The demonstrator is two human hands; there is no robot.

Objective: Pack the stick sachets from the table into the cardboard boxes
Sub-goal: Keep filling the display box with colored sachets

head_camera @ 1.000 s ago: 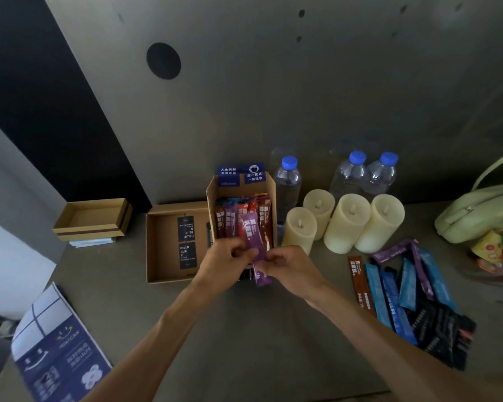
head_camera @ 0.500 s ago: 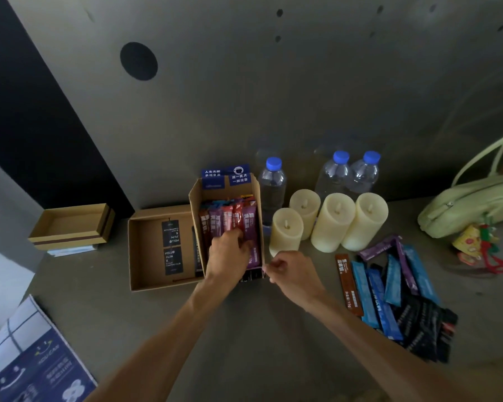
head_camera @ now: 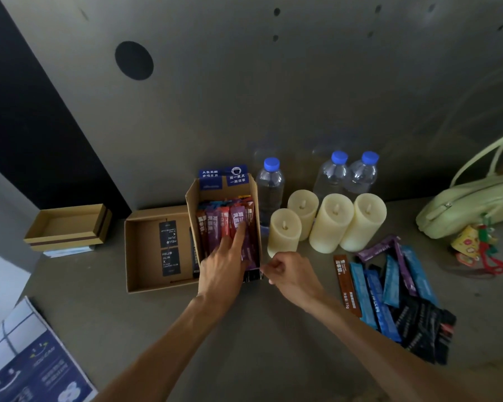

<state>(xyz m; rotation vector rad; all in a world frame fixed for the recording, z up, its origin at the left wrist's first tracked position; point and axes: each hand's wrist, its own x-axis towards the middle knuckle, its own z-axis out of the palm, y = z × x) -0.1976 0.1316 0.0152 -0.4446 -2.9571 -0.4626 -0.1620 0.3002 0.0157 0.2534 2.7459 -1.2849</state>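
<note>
An open cardboard box [head_camera: 193, 204] in the middle of the table holds several red, brown and purple stick sachets [head_camera: 215, 224]. My left hand [head_camera: 225, 264] lies in it, straight fingers pressing on a purple sachet [head_camera: 249, 248]. My right hand [head_camera: 291, 269] hovers just right of the box's front corner, fingers loosely curled and empty. A loose pile of blue, purple, brown and black sachets [head_camera: 389, 288] lies on the table at the right. A flat cardboard tray [head_camera: 146, 245] with black tags sits left of the box.
Several cream candles [head_camera: 331, 221] and three water bottles [head_camera: 331, 175] stand behind the pile. A pale green bag [head_camera: 470, 204] with a charm lies far right. A small cardboard lid [head_camera: 67, 227] rests far left, and a blue booklet [head_camera: 32, 369] sits at the bottom left.
Both hands held a purple sachet above the box; it now lies in the box. My left hand presses it down and my right hand has let go and pulled back right.
</note>
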